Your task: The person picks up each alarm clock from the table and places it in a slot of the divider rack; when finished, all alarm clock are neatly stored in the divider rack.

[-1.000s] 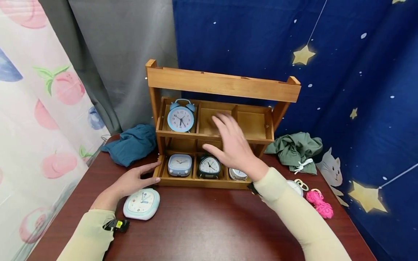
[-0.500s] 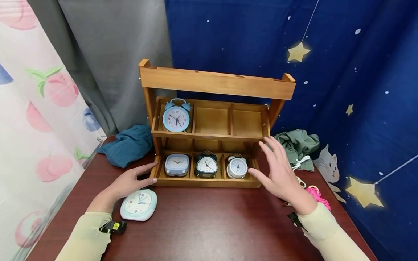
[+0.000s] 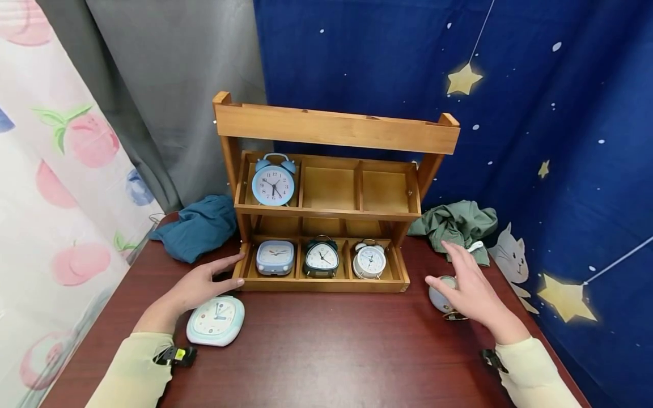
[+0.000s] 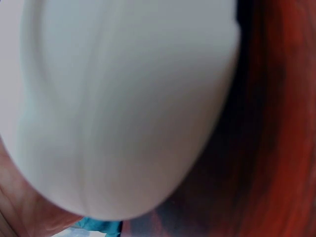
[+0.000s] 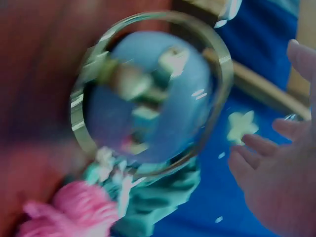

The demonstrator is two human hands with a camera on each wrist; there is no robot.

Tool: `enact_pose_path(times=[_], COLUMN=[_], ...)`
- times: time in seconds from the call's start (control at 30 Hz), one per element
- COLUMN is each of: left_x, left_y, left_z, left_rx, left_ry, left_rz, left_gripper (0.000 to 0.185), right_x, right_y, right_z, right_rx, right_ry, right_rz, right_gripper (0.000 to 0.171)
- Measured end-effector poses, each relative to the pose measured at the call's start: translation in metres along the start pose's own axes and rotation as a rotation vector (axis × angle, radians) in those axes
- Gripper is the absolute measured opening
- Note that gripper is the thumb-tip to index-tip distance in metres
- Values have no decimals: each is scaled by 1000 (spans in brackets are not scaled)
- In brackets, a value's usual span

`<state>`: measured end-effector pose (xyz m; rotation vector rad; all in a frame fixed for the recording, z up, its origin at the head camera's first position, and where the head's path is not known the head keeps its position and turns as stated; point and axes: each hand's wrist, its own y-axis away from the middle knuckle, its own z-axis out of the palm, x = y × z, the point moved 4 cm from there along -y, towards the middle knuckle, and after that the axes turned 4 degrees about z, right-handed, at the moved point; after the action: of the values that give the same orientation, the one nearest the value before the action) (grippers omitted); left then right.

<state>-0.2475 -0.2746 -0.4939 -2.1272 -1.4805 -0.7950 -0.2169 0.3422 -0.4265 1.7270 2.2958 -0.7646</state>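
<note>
Right hand (image 3: 471, 286) open, fingers spread just over the small round alarm clock (image 3: 440, 296) lying on the table (image 3: 326, 351), right of the wooden shelf (image 3: 326, 204). Left hand (image 3: 196, 286) relaxed, fingertips at shelf's corner, beside the square mint clock (image 3: 215, 320).

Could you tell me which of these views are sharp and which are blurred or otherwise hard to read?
Head view: evenly lit and sharp, the shelf and its clocks crisp, slight wide-angle bending at the edges. Left wrist view: almost filled by a pale, out-of-focus clock, too close to read. Right wrist view: motion-blurred, a blue round clock with glints on its metal rim, the right hand soft at the edge.
</note>
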Motion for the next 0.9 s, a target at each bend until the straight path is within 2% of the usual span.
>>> enact_pose_path(times=[0.17, 0.37, 0.53, 0.7, 0.9], left_x=[4, 4, 2, 1, 1], left_y=[1, 0, -1, -1, 0], left_z=[-1, -1, -1, 0, 0], left_rx=[-2, -7, -4, -2, -7], left_ry=[-10, -6, -7, -10, -10], left_rz=[-5, -11, -9, -13, -20], left_gripper=[82, 81, 82, 82, 83], right_x=[24, 39, 43, 45, 43], right_y=[8, 15, 19, 19, 18], right_z=[6, 12, 15, 13, 9], right_rx=[-136, -206, -220, -270, -337], right_ry=[20, 91, 128, 99, 66], right_rz=[77, 133, 127, 114, 106], right_gripper=[98, 98, 93, 88, 93])
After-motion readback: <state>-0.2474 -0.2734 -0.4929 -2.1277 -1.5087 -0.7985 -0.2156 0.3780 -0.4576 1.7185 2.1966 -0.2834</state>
